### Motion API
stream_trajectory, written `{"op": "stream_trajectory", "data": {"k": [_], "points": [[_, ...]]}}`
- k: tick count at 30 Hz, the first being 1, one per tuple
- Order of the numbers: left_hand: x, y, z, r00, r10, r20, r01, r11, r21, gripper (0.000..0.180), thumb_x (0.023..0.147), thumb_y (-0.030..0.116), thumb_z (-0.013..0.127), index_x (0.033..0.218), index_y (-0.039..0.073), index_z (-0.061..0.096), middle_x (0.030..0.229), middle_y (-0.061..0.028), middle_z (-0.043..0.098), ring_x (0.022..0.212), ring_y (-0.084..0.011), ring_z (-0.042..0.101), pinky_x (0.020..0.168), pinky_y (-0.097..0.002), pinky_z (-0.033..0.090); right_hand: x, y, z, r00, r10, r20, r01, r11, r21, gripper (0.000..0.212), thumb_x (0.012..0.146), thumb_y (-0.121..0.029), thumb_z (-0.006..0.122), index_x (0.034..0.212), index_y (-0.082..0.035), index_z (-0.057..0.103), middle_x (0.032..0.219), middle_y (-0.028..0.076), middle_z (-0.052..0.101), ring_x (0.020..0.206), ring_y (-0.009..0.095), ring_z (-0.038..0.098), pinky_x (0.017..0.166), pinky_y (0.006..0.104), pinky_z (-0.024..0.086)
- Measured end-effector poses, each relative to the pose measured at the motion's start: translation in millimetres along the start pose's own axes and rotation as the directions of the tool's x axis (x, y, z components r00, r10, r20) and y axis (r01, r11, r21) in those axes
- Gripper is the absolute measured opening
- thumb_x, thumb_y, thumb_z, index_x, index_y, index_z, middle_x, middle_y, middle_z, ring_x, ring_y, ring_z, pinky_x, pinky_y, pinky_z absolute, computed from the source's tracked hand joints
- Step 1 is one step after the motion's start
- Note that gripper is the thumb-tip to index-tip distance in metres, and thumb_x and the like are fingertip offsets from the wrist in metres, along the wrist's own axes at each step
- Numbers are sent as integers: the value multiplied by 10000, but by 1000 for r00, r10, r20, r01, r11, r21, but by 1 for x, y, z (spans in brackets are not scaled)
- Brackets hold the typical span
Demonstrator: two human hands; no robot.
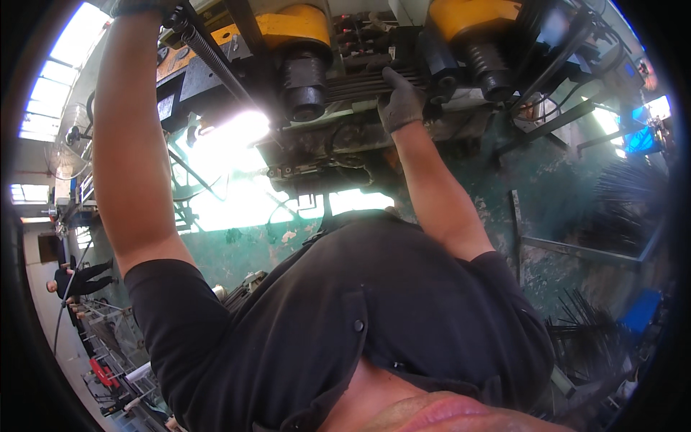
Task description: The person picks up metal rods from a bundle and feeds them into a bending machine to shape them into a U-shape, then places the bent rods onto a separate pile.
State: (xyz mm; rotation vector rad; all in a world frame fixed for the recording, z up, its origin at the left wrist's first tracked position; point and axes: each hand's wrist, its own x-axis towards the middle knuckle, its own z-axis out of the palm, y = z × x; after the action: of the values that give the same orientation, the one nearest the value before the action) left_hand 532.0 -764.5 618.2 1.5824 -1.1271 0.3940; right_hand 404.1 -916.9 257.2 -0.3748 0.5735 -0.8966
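Observation:
My right hand [402,104], in a grey glove, is at a bundle of thin dark metal rods [353,88] that lies between two machine heads. One digit stretches up across the rods, and the hand appears closed around them; its other fingers are partly hidden. My left arm reaches far up to the left. Only a dark gloved part of my left hand [137,6] shows at the top edge, beside a machine bar and coil spring [198,45]. Its fingers are out of sight. Each machine head has a yellow housing [299,25] above a black ribbed cylinder [304,83].
A bright lamp [248,126] glares below the left machine head. Bundles of thin dark rods [586,324] stand at the right near a metal frame [576,248]. Far left, a person in dark clothes [83,279] stands near racks. The green floor [252,252] is worn.

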Motion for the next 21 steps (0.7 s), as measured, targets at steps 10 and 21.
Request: {"op": "stream_trajectory", "data": {"k": [10, 21], "points": [[3, -8, -6, 1000, 7, 15, -8, 999, 32, 360, 912, 57, 611, 1268, 15, 591, 966, -126, 666, 783, -243, 677, 675, -374, 575, -2, -2, 0, 996, 35, 77, -37, 999, 15, 206, 940, 36, 629, 1132, -25, 671, 1051, 123, 745, 967, 258, 735, 904, 358, 588], [9, -21, -19, 999, -9, 48, 3, 994, 111, 363, 921, 54, 616, 1284, 37, 603, 1010, -119, 676, 831, -238, 683, 717, -367, 572, 7, 3, -6, 999, 36, 12, -35, 999, -38, 196, 932, 35, 620, 1105, -31, 684, 1004, 113, 764, 959, 234, 736, 866, 337, 575]]}}
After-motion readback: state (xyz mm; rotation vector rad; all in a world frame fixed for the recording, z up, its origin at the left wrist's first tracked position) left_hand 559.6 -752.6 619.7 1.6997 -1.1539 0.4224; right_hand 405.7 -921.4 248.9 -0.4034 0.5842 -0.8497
